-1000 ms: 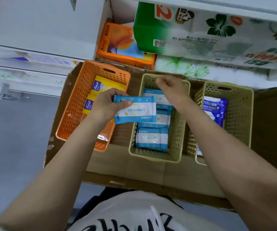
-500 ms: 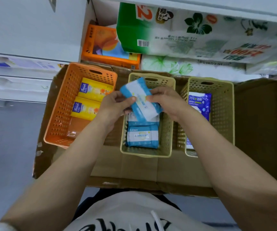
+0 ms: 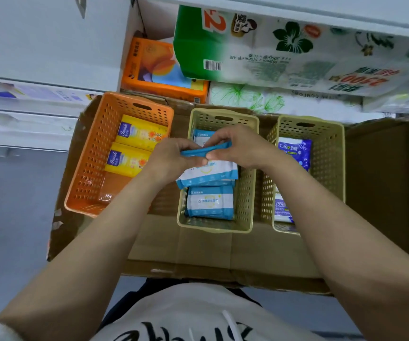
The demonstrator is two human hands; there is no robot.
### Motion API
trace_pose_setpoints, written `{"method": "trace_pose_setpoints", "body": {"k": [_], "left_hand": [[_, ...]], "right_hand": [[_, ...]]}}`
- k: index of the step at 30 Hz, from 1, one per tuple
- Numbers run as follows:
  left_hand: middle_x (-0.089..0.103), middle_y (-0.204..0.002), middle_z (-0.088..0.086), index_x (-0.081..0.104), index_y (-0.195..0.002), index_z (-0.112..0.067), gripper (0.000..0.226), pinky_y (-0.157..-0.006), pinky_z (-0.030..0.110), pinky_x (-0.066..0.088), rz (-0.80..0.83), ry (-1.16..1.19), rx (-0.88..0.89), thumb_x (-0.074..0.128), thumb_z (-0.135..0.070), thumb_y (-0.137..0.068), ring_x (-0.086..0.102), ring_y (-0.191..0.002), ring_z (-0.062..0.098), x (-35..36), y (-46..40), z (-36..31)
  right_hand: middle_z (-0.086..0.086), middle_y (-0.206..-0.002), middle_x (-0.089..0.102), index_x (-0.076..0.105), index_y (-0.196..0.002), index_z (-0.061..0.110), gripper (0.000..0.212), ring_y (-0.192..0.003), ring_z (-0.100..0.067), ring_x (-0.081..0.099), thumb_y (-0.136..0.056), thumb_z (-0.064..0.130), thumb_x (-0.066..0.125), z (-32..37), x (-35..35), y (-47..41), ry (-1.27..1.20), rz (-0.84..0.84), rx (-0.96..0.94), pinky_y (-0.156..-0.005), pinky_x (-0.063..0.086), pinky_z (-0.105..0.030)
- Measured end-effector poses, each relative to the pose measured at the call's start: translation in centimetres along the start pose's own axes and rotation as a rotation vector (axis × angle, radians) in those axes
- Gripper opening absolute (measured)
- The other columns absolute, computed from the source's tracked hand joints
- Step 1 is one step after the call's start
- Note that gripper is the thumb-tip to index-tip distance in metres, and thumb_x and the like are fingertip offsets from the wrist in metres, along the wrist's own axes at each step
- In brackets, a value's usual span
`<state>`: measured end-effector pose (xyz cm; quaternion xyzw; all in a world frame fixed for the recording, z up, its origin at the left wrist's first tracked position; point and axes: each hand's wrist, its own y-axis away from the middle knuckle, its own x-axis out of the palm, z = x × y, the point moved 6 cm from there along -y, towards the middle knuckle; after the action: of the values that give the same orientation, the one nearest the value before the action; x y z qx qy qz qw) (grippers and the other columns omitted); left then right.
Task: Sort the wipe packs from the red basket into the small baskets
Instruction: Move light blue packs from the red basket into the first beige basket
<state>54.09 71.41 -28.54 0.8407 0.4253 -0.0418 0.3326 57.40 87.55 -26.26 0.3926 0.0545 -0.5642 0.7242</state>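
Observation:
Three small baskets stand in a row on flattened cardboard (image 3: 198,252). The orange basket (image 3: 95,153) at the left holds two yellow wipe packs (image 3: 134,146). The middle beige basket (image 3: 247,193) holds blue-and-white wipe packs (image 3: 209,201). Over it, my left hand (image 3: 171,159) and my right hand (image 3: 240,146) both grip one blue-and-white wipe pack (image 3: 208,172) by its top edge, tilted down into the basket. The right beige basket (image 3: 331,153) holds purple-blue alcohol wipe packs (image 3: 295,150). No red basket is in view.
Behind the baskets, a shelf carries an orange tissue pack (image 3: 156,70) and big green-and-white paper roll packs (image 3: 284,52). White shelving (image 3: 38,45) runs along the left. Grey floor (image 3: 14,230) lies at the lower left, and a raised cardboard flap (image 3: 383,188) stands at the right.
The blue-and-white pack passed from my left hand alone to both hands, moved right over the middle basket and tilted downward into it.

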Motion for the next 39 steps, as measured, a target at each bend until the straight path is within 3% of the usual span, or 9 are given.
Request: {"method": "trace_pose_setpoints", "body": {"k": [2,5,9,11,14,21,29,39], "left_hand": [[0.07,-0.101,-0.005,0.066,-0.115,-0.02,0.037,-0.071,0.021,0.053,-0.11,0.026,-0.008,0.079,-0.025,-0.081,0.064,-0.089,0.006,-0.4,0.1,0.6],[0.061,-0.114,-0.012,0.05,-0.136,-0.022,0.056,-0.07,0.012,0.042,-0.18,-0.041,-0.036,0.074,-0.025,-0.086,0.057,-0.097,0.002,0.0,0.9,2.3],[0.063,-0.119,-0.007,0.046,-0.142,-0.03,0.061,-0.075,0.018,0.046,-0.095,-0.017,-0.088,0.071,-0.018,-0.088,0.058,-0.107,0.01,2.0,2.2,4.8],[0.064,-0.108,-0.001,0.049,-0.14,-0.032,0.057,-0.079,0.032,0.056,-0.106,0.068,-0.15,0.069,-0.016,-0.089,0.062,-0.102,0.015,1.8,2.3,5.8],[0.063,-0.111,0.009,0.05,-0.14,-0.033,0.057,-0.084,0.048,0.058,-0.048,0.161,-0.211,0.066,-0.009,-0.091,0.064,-0.103,0.024,1.8,2.0,6.4],[0.064,-0.112,0.012,0.049,-0.141,-0.034,0.057,-0.084,0.046,0.059,-0.02,0.196,-0.221,0.063,-0.008,-0.092,0.066,-0.101,0.024,2.0,1.9,6.7],[0.062,-0.116,0.017,0.048,-0.143,-0.031,0.057,-0.086,0.048,0.058,0.015,0.255,-0.24,0.062,-0.006,-0.093,0.065,-0.106,0.027,2.1,1.8,7.1],[0.06,-0.116,0.009,0.046,-0.143,-0.034,0.059,-0.083,0.042,0.06,0.022,0.221,-0.213,0.063,-0.009,-0.093,0.062,-0.107,0.022,2.3,1.6,7.2]], "right_hand": [[0.017,-0.094,0.066,0.075,-0.097,0.022,0.017,-0.098,-0.008,0.062,-0.082,0.028,0.078,-1.3,-1.7,-0.6,0.047,-0.139,0.055,-0.083,0.048,-0.026],[0.008,-0.1,0.066,0.074,-0.098,0.022,0.016,-0.101,-0.013,0.061,-0.084,0.029,0.075,-4.5,-3.8,-0.7,0.107,-0.371,0.205,-0.081,0.045,-0.027],[0.001,-0.113,0.07,0.073,-0.108,0.017,0.025,-0.108,-0.017,0.062,-0.086,0.029,0.073,-6.0,-0.8,-2.1,0.139,-0.237,0.179,-0.087,0.047,-0.028],[-0.001,-0.116,0.069,0.072,-0.111,0.015,0.026,-0.109,-0.018,0.061,-0.088,0.028,0.07,-6.0,1.5,-2.7,0.16,-0.153,0.135,-0.091,0.047,-0.03],[-0.003,-0.116,0.068,0.069,-0.114,0.015,0.025,-0.107,-0.021,0.062,-0.091,0.027,0.067,-7.0,4.6,-3.2,0.219,-0.118,0.144,-0.086,0.047,-0.029],[-0.008,-0.12,0.06,0.063,-0.124,0.015,0.04,-0.112,-0.026,0.057,-0.087,0.028,0.072,-8.5,6.8,-3.7,0.33,-0.11,0.158,-0.094,0.046,-0.036],[-0.006,-0.12,0.061,0.063,-0.127,0.019,0.04,-0.118,-0.024,0.048,-0.089,0.028,0.07,-8.3,6.9,-3.2,0.458,-0.241,0.127,-0.096,0.042,-0.036],[-0.006,-0.122,0.057,0.057,-0.125,0.016,0.039,-0.121,-0.025,0.041,-0.09,0.028,0.068,-7.1,7.4,-2.6,0.608,-0.338,0.255,-0.092,0.047,-0.039]]}}
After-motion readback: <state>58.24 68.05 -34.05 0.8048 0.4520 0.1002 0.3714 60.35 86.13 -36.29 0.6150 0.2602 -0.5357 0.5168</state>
